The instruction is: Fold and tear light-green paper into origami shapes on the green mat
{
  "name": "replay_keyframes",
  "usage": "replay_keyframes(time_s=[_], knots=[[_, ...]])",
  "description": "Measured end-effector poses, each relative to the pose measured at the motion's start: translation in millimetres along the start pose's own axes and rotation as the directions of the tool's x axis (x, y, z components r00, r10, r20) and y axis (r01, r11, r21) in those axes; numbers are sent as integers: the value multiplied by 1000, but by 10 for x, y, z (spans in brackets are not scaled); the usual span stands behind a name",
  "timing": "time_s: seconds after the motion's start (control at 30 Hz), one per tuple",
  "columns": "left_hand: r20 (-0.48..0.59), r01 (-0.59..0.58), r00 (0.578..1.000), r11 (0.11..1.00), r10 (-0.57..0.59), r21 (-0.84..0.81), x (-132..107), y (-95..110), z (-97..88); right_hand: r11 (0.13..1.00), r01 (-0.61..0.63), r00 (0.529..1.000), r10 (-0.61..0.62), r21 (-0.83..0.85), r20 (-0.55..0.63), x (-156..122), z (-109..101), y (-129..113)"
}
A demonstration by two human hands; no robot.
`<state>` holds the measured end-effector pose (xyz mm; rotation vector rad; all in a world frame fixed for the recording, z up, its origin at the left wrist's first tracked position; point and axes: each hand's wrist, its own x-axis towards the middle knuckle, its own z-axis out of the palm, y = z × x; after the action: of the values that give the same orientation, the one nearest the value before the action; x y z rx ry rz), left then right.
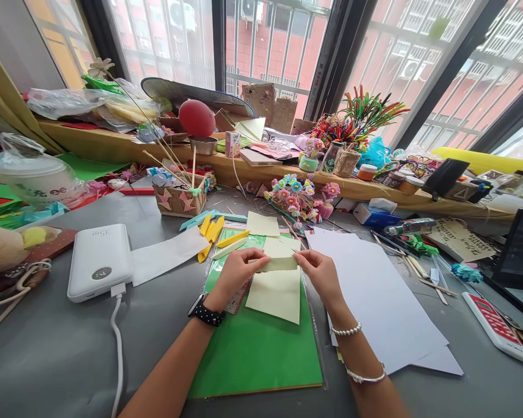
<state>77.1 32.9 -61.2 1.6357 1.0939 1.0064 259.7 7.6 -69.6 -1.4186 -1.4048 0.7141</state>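
My left hand (235,271) and my right hand (318,273) each pinch an end of a narrow pale yellow paper strip (276,264), held just above the table. Under it lies a square pale yellow sheet (275,296) on a green sheet (257,348). Two more pale yellow squares (262,224) lie just beyond. A black watch is on my left wrist, silver bracelets on my right.
A white power bank (99,261) with its cable lies at left. Large white sheets (375,290) sit to the right. Folded yellow strips (213,232), a small basket (181,200) with sticks, paper flowers (298,194), a tablet (520,249) and craft clutter fill the back ledge.
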Motion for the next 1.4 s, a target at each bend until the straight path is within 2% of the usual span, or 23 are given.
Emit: replay_keyframes(time_s=[0.07, 0.13, 0.2, 0.27, 0.4, 0.57, 0.87, 1.07, 1.3, 1.4], knots=[[18, -24, 1000, 1000, 24, 16, -6, -6, 6, 997, 70, 997, -69, -31, 31, -13, 26, -31], [50, -56, 997, 998, 54, 40, -12, -10, 13, 989, 135, 984, -127, -60, 126, -28, 55, -62], [73, -63, 996, 997, 60, 52, -15, -13, 18, 983, 164, 969, -146, -76, 201, -39, 77, -84], [75, -25, 997, 1000, 24, 18, -11, -15, 21, 983, 164, 965, -143, -79, 218, -46, 87, -98], [58, 59, 997, 995, -55, -76, 3, -18, 25, 985, 140, 974, -119, -100, 192, -51, 82, -115], [47, 94, 995, 989, -89, -111, 7, -22, 24, 986, 124, 977, -102, -113, 186, -50, 80, -118], [80, -154, 987, 975, 143, 162, -21, -27, 25, 974, 191, 965, -163, -123, 206, -58, 83, -89], [-15, -123, 992, 978, 127, 171, -10, -20, 6, 976, 148, 986, -132, -158, 105, -9, -1, -49], [-26, -111, 993, 977, 118, 185, -11, -39, -14, 974, 114, 991, -126, -195, -52, 9, -30, -16], [36, -146, 989, 972, 142, 184, -26, -30, 7, 968, 181, 983, -178, -172, 35, -13, 11, -51]])
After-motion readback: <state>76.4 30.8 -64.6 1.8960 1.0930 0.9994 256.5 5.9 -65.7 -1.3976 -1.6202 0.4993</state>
